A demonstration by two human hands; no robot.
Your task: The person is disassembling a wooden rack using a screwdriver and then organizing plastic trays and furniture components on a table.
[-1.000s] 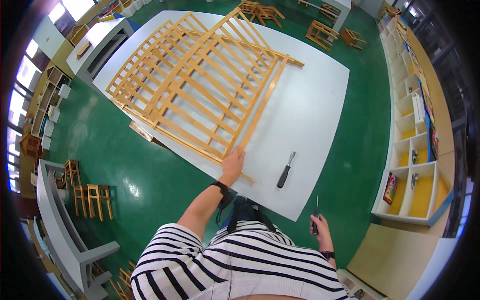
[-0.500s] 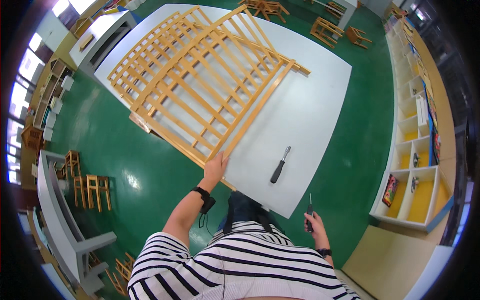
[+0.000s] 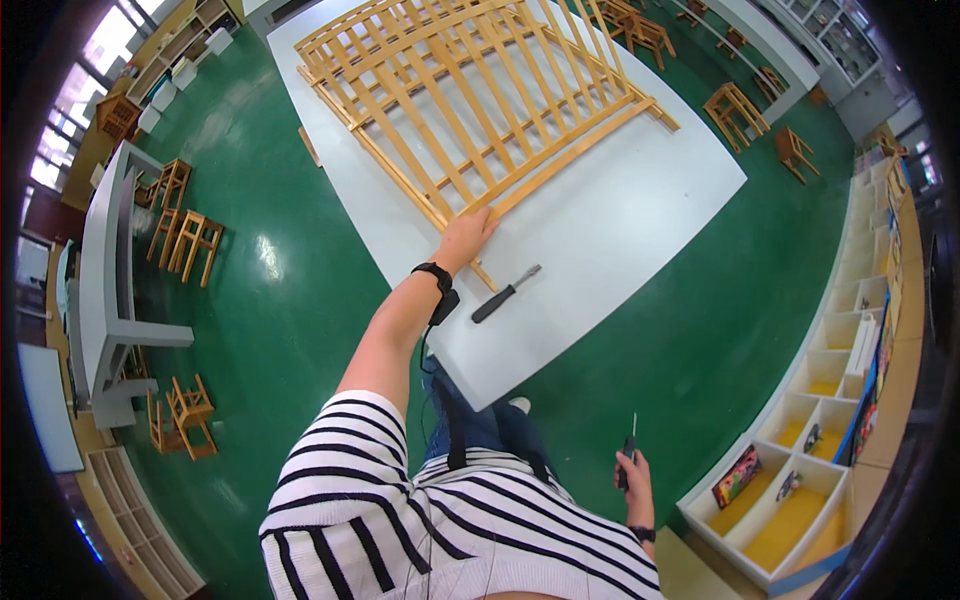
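- At 12 o'clock, a slatted wooden frame (image 3: 575,158) lies on a white table (image 3: 620,215).
- The person's left hand (image 3: 468,237), just above the centre, grips the frame's near corner; a dark band (image 3: 437,278) circles that wrist.
- At 5 o'clock from this hand, a black-handled tool (image 3: 495,303) rests on the table, its metal shaft toward 2 o'clock.
- Between 4 and 5 o'clock, the right hand (image 3: 637,474) holds a dark-handled screwdriver (image 3: 629,452) off the table, tip toward 12.
- White shelving (image 3: 785,525) stands at 4 o'clock.
- Wooden stools (image 3: 201,221) stand between 9 and 10.
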